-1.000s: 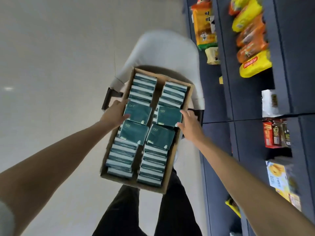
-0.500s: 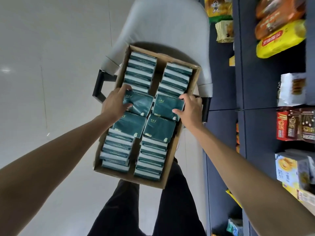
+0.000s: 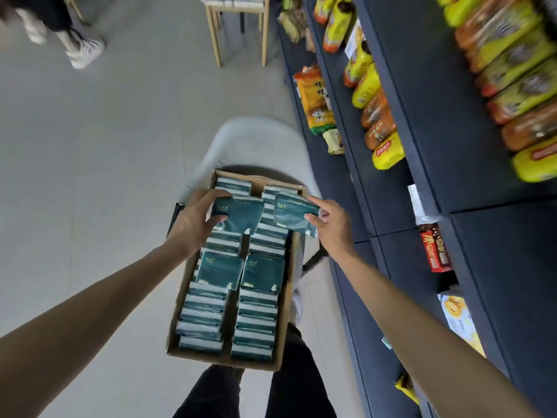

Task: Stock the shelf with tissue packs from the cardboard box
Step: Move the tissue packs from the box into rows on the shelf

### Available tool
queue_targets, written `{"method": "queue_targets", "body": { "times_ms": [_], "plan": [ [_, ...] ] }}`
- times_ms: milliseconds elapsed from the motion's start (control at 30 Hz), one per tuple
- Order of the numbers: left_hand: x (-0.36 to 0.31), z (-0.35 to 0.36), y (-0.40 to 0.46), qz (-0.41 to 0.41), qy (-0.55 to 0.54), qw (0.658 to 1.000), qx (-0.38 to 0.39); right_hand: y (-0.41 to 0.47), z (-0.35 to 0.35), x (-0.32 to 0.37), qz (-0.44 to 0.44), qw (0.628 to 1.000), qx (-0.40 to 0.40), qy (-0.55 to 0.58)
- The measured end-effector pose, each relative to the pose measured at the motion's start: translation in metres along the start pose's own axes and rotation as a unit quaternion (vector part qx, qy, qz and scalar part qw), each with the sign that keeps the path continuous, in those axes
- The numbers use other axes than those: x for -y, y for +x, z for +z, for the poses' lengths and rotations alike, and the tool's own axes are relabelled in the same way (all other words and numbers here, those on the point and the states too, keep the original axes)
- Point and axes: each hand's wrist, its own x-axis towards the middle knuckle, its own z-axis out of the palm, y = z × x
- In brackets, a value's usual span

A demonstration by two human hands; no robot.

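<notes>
Two tissue packs are held above the far end of the cardboard box (image 3: 272,362): one dark teal pack (image 3: 238,212) is gripped by the left hand (image 3: 196,220), thumb under its near edge and fingers over its far edge, and a second teal pack (image 3: 294,214) is pinched at its right edge by the right hand (image 3: 333,226). Neither pack has reached the shelf (image 3: 422,122) yet.

Contents remaining in box: two columns of packs stood on edge, close to full, with two further packs (image 3: 241,271) laid flat on top near the middle. The box rests on a pale grey chair (image 3: 256,140), just left of the shelving.

Progress, as judged: an early stage. No teal packs are seen on any visible shelf level, and nearly the whole stock is left to be moved.

Markings on tissue packs: a short line of small gold characters near one corner and a line of small Latin letters along one edge; both are too small and blurred to be read.

Shelf stock, dark blue unit to the right: yellow and orange snack bags (image 3: 376,116) with red labels, blurred; an orange-and-green bag (image 3: 316,104) bearing large Chinese characters, "旺" among them, and a cartoon face; red boxes (image 3: 435,248) with illegible print; a white-and-yellow carton (image 3: 461,321), text unreadable.

Surroundings: grey floor, a wooden chair (image 3: 238,28) further off, and another person's shoe (image 3: 86,52) at upper left.
</notes>
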Motion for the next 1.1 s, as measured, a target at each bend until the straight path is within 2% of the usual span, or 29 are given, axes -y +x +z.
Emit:
{"method": "queue_targets", "body": {
  "times_ms": [333, 567, 833, 1100],
  "plan": [
    [-0.156, -0.096, 0.001, 0.131, -0.060, 0.989, -0.021, -0.074, -0.139, 0.117, -0.088, 0.984, -0.151, 0.011],
    [-0.295, -0.102, -0.003, 0.259, -0.097, 0.960, 0.037, -0.163, -0.274, 0.156, -0.127, 0.956, -0.263, 0.002],
    [-0.476, -0.035, -0.036, 0.420, -0.104, 0.899, 0.070, -0.299, -0.430, 0.136, -0.110, 0.901, -0.419, -0.037],
    [-0.612, 0.074, -0.095, 0.465, -0.143, 0.861, 0.149, -0.441, -0.536, 0.076, -0.052, 0.872, -0.478, -0.087]
  ]
}}
